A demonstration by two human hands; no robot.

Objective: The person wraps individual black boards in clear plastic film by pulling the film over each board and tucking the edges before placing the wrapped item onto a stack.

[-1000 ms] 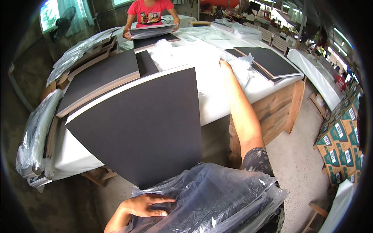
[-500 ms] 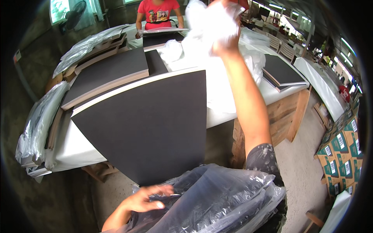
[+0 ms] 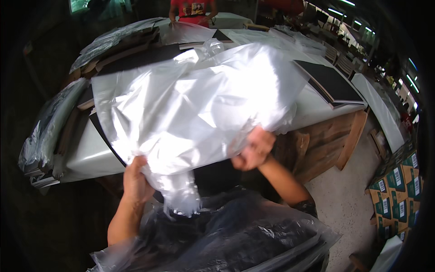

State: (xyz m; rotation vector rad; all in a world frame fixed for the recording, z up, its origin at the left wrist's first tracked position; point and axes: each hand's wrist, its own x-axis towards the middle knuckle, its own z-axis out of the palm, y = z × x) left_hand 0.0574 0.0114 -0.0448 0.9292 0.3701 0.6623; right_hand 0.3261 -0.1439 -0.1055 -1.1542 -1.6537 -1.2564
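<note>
A large, shiny clear plastic bag (image 3: pixel 195 95) is spread out in front of me, crumpled and catching the light. My left hand (image 3: pixel 137 181) grips its near left edge, with a bunched end hanging beside the fingers. Closed on its near right edge is my right hand (image 3: pixel 256 147), slightly blurred. Beneath the plastic leans a black panel (image 3: pixel 213 177); only its left edge and a lower part show, the rest being covered. More clear plastic (image 3: pixel 244 226) lies over my lap.
A white-covered table (image 3: pixel 90 156) carries stacked black panels (image 3: pixel 145 59) on the left and more panels (image 3: pixel 333 84) on the right. Plastic-wrapped stacks (image 3: pixel 54 127) line its left edge. A person in red (image 3: pixel 195 11) stands across it. Cardboard boxes (image 3: pixel 396 195) are piled at right.
My right hand has come down and toward me with the plastic, which now spreads over the black panel. My left hand has risen from my lap and taken hold of the plastic's edge.
</note>
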